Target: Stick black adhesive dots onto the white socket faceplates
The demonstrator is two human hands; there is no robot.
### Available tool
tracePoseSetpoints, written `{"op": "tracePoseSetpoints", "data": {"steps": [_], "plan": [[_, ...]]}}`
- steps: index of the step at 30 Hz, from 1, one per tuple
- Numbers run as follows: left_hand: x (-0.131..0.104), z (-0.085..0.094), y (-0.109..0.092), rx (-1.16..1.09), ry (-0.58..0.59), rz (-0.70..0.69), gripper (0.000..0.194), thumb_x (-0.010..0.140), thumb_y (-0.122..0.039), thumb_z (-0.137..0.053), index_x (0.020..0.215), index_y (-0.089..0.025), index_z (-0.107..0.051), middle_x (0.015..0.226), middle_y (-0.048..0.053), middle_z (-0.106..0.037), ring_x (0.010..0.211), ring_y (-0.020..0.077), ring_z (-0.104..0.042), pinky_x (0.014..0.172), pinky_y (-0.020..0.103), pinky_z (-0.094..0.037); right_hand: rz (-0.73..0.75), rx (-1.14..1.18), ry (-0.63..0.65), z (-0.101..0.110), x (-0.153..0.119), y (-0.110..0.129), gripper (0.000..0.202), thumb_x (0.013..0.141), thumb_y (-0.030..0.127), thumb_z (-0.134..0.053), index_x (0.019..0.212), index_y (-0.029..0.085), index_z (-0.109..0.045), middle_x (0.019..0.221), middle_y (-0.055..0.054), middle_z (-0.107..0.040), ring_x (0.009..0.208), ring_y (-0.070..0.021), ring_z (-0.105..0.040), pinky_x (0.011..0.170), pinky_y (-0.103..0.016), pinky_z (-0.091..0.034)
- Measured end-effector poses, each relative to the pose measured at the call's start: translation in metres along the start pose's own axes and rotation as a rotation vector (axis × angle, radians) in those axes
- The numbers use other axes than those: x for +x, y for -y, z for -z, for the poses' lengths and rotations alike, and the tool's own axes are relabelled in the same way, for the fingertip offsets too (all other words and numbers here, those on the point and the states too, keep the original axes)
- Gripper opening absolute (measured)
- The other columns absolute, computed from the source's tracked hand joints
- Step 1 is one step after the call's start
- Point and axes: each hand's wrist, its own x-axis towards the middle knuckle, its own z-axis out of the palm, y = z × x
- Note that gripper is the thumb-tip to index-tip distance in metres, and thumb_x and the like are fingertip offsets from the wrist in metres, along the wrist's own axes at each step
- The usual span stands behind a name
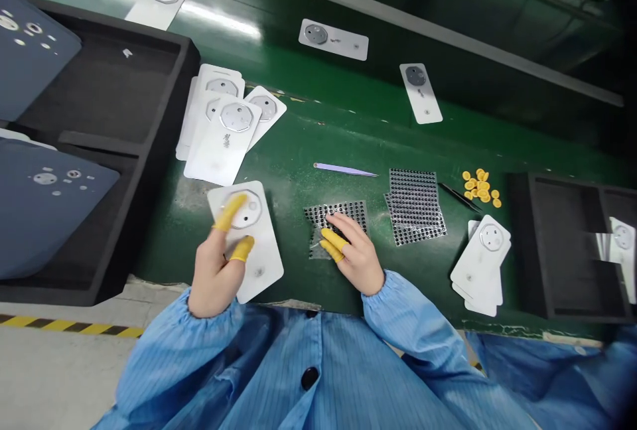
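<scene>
My left hand [216, 271], with yellow finger cots on thumb and forefinger, lies over a white phone-back-shaped panel [266, 254]. Its fingers are apart, the forefinger on the octagonal camera ring and the thumb lower on the panel. My right hand [355, 254] also wears yellow cots. Its thumb and forefinger come together at the left part of a clear sheet of small black dots [355, 212], where the film looks creased. Any single dot between the fingertips is too small to make out. Two overlapping dot sheets [414, 201] lie to the right.
Purple tweezers [346, 169] and dark tweezers [460, 196] lie on the green table, near yellow round pieces [480, 186]. White panels are piled at left [216, 158] and right [480, 271]. Black trays stand at left [174, 91] and right [530, 251]. Another person's blue sleeve [552, 377] shows lower right.
</scene>
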Motion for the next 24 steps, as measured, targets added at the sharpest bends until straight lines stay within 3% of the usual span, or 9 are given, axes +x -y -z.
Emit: {"op": "tracePoseSetpoints", "data": {"steps": [2, 4, 9, 13, 19, 21, 24], "plan": [[0.002, -0.006, 0.001, 0.144, 0.125, 0.019, 0.038, 0.079, -0.037, -0.061, 0.109, -0.016, -0.071, 0.111, 0.010, -0.072, 0.108, 0.0345, -0.064, 0.100, 0.049, -0.047, 0.011, 0.027, -0.034, -0.003, -0.002, -0.001, 0.040, 0.086, 0.005, -0.057, 0.124, 0.020, -0.057, 0.121, -0.013, -0.065, 0.122, -0.0237, -0.056, 0.098, -0.048, -0.053], [0.001, -0.021, -0.004, 0.173, 0.234, 0.051, 0.042, 0.080, -0.044, -0.060, 0.100, -0.011, -0.074, 0.105, 0.014, -0.074, 0.102, 0.0362, -0.067, 0.096, 0.051, -0.049, 0.014, 0.062, -0.065, 0.001, -0.001, 0.003, 0.044, 0.086, 0.003, -0.056, 0.126, 0.021, -0.056, 0.121, -0.013, -0.065, 0.119, -0.0226, -0.057, 0.097, -0.047, -0.054], [-0.002, -0.055, -0.019, 0.012, 0.319, 0.056, 0.040, 0.075, -0.040, -0.066, 0.097, -0.006, -0.074, 0.098, 0.017, -0.075, 0.093, 0.0336, -0.070, 0.086, 0.045, -0.055, 0.040, 0.134, -0.001, 0.019, 0.008, 0.022, 0.045, 0.084, 0.007, -0.062, 0.126, 0.020, -0.055, 0.124, -0.014, -0.062, 0.119, -0.0238, -0.057, 0.096, -0.047, -0.054], [-0.005, -0.054, -0.017, 0.000, 0.323, -0.012, 0.032, 0.077, -0.033, -0.064, 0.093, -0.008, -0.074, 0.093, 0.015, -0.076, 0.091, 0.0308, -0.071, 0.084, 0.041, -0.057, 0.009, 0.173, -0.049, 0.023, 0.019, 0.026, 0.035, 0.084, 0.008, -0.063, 0.117, 0.020, -0.060, 0.114, -0.012, -0.066, 0.107, -0.0209, -0.062, 0.088, -0.042, -0.058], [-0.008, -0.048, -0.011, 0.197, 0.306, -0.331, 0.025, 0.080, -0.019, -0.057, 0.096, -0.010, -0.074, 0.087, 0.013, -0.077, 0.076, 0.0242, -0.073, 0.068, 0.032, -0.059, 0.241, 0.019, -0.016, 0.015, 0.026, 0.023, 0.032, 0.085, 0.002, -0.055, 0.116, 0.012, -0.057, 0.107, -0.016, -0.066, 0.103, -0.0218, -0.062, 0.090, -0.044, -0.057], [-0.007, -0.049, -0.008, 0.266, 0.296, -0.421, 0.025, 0.079, -0.018, -0.056, 0.093, -0.011, -0.075, 0.084, 0.012, -0.077, 0.071, 0.0229, -0.073, 0.063, 0.030, -0.058, 0.187, 0.077, -0.028, 0.009, 0.026, 0.023, 0.029, 0.085, 0.004, -0.055, 0.112, 0.012, -0.058, 0.105, -0.015, -0.066, 0.100, -0.0204, -0.063, 0.086, -0.040, -0.058], [-0.001, -0.048, -0.004, 0.304, 0.309, -0.450, 0.023, 0.078, -0.020, -0.056, 0.088, -0.014, -0.076, 0.080, 0.010, -0.077, 0.067, 0.0221, -0.072, 0.061, 0.029, -0.058, -0.057, 0.218, -0.103, -0.001, 0.026, 0.020, 0.014, 0.087, 0.010, -0.055, 0.098, 0.016, -0.061, 0.095, -0.009, -0.067, 0.088, -0.0154, -0.065, 0.076, -0.030, -0.058]]}}
